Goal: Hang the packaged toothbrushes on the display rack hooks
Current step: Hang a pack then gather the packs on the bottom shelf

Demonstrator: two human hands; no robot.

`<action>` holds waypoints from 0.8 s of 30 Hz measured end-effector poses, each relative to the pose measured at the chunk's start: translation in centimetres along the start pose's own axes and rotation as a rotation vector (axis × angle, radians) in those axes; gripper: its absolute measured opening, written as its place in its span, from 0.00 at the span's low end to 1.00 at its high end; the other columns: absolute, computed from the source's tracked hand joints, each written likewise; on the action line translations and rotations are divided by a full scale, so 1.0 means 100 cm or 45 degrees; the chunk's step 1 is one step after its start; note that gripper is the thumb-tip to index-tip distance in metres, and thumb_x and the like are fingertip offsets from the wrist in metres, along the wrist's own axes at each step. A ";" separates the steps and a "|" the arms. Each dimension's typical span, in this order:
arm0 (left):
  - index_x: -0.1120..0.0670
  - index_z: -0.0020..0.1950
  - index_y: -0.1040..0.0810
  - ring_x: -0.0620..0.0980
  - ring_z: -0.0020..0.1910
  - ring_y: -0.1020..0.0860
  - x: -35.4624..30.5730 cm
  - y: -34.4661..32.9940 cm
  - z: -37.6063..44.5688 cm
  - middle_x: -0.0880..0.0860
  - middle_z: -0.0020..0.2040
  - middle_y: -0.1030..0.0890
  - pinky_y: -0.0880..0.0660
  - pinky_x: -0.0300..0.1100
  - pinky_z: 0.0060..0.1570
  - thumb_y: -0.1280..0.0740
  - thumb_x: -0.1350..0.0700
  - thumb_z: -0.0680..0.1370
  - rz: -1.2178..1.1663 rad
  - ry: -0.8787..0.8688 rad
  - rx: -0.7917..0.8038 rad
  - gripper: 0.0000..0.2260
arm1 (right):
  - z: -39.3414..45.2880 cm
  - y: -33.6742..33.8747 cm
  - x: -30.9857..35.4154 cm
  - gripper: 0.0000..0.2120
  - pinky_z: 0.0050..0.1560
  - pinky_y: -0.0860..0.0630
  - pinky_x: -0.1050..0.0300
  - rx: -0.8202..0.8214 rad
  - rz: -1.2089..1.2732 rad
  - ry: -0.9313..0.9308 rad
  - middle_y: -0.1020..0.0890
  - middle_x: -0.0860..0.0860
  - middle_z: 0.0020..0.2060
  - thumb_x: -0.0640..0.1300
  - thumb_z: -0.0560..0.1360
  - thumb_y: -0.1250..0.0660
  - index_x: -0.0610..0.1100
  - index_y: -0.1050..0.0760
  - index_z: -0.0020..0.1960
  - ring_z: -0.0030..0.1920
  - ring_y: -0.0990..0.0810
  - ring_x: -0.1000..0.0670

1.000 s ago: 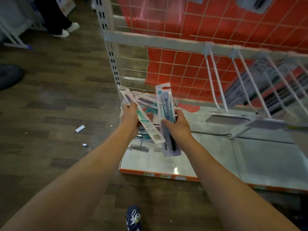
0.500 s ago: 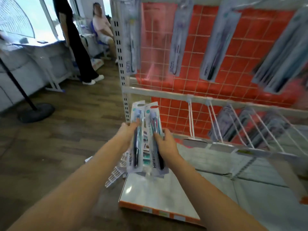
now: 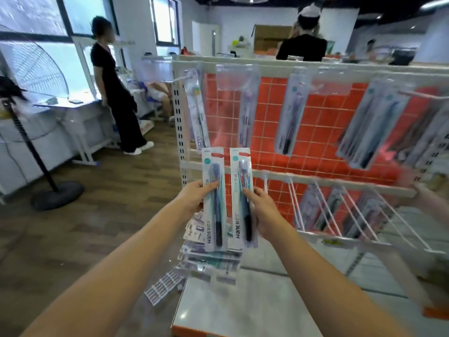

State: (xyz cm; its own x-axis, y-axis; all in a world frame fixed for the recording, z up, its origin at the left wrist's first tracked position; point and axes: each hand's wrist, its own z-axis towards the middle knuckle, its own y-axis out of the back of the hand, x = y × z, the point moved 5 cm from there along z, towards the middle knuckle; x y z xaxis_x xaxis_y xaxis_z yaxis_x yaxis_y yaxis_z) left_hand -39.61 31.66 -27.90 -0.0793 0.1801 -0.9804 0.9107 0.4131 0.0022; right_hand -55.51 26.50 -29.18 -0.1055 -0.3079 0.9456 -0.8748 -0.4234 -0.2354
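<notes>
1. Since half a second ago your view has tilted up: the rack's top row of hanging packs and the room beyond now show, and both packs you hold have risen higher against the rack.
2. Motion blur smears the packs hanging on the right of the display rack; their print cannot be read.
3. Another person's hand touches the rack's middle rail at the right edge, its arm cut off.
4. More packs fan out below your left hand, blurred; whether that hand holds them is unclear.
5. Your left hand grips the left toothbrush pack by its left edge, thumb across the front.
6. Your right hand pinches the right toothbrush pack along its right edge.
7. Both packs stand upright side by side, just apart, before the rack's lower left corner. Each is a white card with a clear blister and dark-handled brushes, with "Hane" printed up the side.
</notes>
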 end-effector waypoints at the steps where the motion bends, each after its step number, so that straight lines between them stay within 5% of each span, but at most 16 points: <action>1: 0.56 0.43 0.21 0.49 0.37 0.19 -0.005 -0.002 0.002 0.50 0.35 0.16 0.21 0.42 0.39 0.31 0.55 0.76 -0.023 -0.011 0.024 0.06 | 0.001 0.001 0.006 0.11 0.44 0.19 0.52 -0.001 -0.003 0.026 0.17 0.47 0.44 0.44 0.79 0.37 0.41 0.26 0.59 0.43 0.17 0.49; 6: 0.58 0.51 0.21 0.50 0.40 0.16 -0.016 -0.020 0.015 0.54 0.43 0.15 0.20 0.43 0.37 0.34 0.57 0.76 -0.200 -0.048 0.264 0.06 | 0.010 0.014 0.022 0.11 0.56 0.22 0.42 -0.069 -0.020 0.064 0.18 0.45 0.50 0.47 0.77 0.34 0.44 0.26 0.58 0.51 0.18 0.44; 12: 0.61 0.55 0.24 0.52 0.43 0.16 -0.028 -0.051 0.039 0.57 0.46 0.16 0.19 0.46 0.43 0.34 0.58 0.75 -0.228 -0.034 0.478 0.11 | 0.018 0.039 0.038 0.12 0.59 0.24 0.41 -0.176 0.053 0.162 0.17 0.44 0.53 0.46 0.77 0.34 0.44 0.26 0.59 0.54 0.19 0.43; 18: 0.57 0.56 0.24 0.50 0.42 0.17 -0.034 -0.096 0.063 0.54 0.44 0.16 0.20 0.45 0.44 0.36 0.60 0.78 -0.222 -0.039 0.606 0.07 | 0.019 0.075 0.050 0.11 0.58 0.23 0.42 -0.453 0.037 0.252 0.16 0.45 0.48 0.51 0.76 0.33 0.44 0.20 0.49 0.51 0.18 0.43; 24: 0.56 0.52 0.24 0.49 0.42 0.18 -0.028 -0.142 0.068 0.52 0.42 0.16 0.21 0.45 0.49 0.36 0.63 0.77 -0.245 -0.053 0.710 0.06 | 0.007 0.105 0.050 0.06 0.55 0.21 0.45 -0.520 0.116 0.333 0.16 0.45 0.45 0.45 0.77 0.34 0.43 0.21 0.49 0.47 0.17 0.44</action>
State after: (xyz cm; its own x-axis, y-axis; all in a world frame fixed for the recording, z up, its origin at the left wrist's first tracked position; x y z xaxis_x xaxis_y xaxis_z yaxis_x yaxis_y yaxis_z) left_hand -49.52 19.24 -26.56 -0.2585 0.1088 -0.9599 0.9580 -0.0992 -0.2692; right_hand -64.87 19.90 -27.06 -0.2594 -0.0813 0.9623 -0.9649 -0.0202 -0.2618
